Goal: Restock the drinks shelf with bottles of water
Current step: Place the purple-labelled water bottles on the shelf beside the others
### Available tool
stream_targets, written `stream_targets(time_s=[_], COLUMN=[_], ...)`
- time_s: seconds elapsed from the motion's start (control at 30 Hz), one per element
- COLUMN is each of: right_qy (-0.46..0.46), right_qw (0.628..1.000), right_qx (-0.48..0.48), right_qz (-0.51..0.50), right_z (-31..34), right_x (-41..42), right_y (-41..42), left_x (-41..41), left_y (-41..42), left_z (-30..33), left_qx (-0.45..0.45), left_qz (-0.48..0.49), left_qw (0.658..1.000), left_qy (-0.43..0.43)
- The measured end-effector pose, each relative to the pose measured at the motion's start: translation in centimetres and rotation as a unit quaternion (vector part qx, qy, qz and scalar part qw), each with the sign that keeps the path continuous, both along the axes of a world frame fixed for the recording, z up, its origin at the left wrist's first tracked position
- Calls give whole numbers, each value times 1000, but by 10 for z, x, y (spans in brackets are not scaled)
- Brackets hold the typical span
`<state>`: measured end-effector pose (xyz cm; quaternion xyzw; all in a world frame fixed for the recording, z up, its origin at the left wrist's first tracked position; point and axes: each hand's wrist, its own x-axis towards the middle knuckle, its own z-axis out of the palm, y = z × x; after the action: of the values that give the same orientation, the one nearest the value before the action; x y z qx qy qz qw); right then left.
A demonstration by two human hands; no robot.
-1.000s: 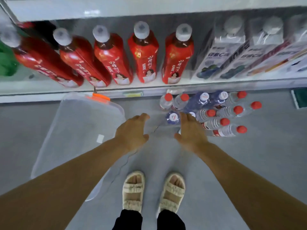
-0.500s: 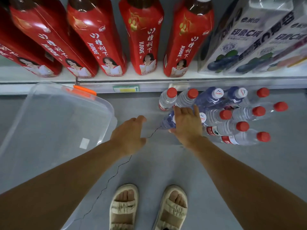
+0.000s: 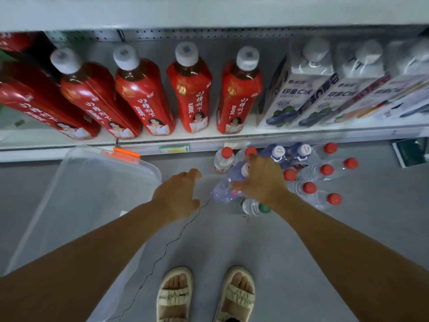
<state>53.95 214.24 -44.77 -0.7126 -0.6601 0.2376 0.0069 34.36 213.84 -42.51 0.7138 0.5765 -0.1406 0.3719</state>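
Several water bottles (image 3: 320, 173) stand on the grey floor below the shelf edge, most with red caps, two bluish ones with white caps. My right hand (image 3: 260, 180) grips a pale purple bottle (image 3: 225, 189) by its top and has it tilted, lifted off the group. A clear bottle with a green label (image 3: 251, 206) shows just under my right wrist. My left hand (image 3: 178, 196) hovers beside the purple bottle, fingers loosely spread, holding nothing. The drinks shelf (image 3: 209, 138) runs across above.
Red juice bottles (image 3: 190, 89) and white cartons (image 3: 299, 94) fill the shelf. A clear plastic bin (image 3: 76, 201) with an orange clip sits on the floor at the left. My sandalled feet (image 3: 204, 296) are at the bottom; a floor crack runs between.
My right hand has closed on the purple bottle and pulled it up and tilted it away from the group. The view has risen, showing more of the shelf. The left hand stayed nearby.
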Motion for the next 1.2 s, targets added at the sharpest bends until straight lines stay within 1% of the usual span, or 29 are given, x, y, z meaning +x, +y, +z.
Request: stream_targets(time_s=[0.1, 0.2, 0.33, 0.4, 0.5, 0.67, 0.8, 0.9, 1.03, 1.2], right_qy=[12, 30, 65, 66, 51, 73, 89, 110, 132, 124], right_qw=[999, 997, 992, 989, 990, 988, 983, 980, 973, 968], right_qx=[-8, -40, -68, -85, -83, -71, -68, -40, 11, 116], right_qz=[-48, -61, -89, -106, -99, -119, -144, -164, -187, -187], right_z=[62, 131, 225, 281, 354, 460, 535, 582, 634, 703], right_x=[14, 26, 37, 39, 43, 51, 55, 56, 54, 50], right_y=[11, 21, 27, 28, 29, 32, 30, 26, 20, 6], left_x=[7, 16, 26, 31, 39, 51, 56, 61, 70, 79], left_y=[4, 8, 12, 14, 16, 19, 19, 22, 27, 29], left_z=[46, 100, 174, 211, 266, 351, 406, 444, 497, 564], left_qx=[-11, -13, 8, 19, 10, 12, -4, 7, 25, 67], left_qz=[-4, -6, -27, -35, -35, -49, -4, 15, 7, 13], left_qw=[1000, 999, 996, 993, 988, 975, 952, 938, 925, 906], left_qy=[-15, -45, -87, -110, -151, -218, -305, -345, -379, -418])
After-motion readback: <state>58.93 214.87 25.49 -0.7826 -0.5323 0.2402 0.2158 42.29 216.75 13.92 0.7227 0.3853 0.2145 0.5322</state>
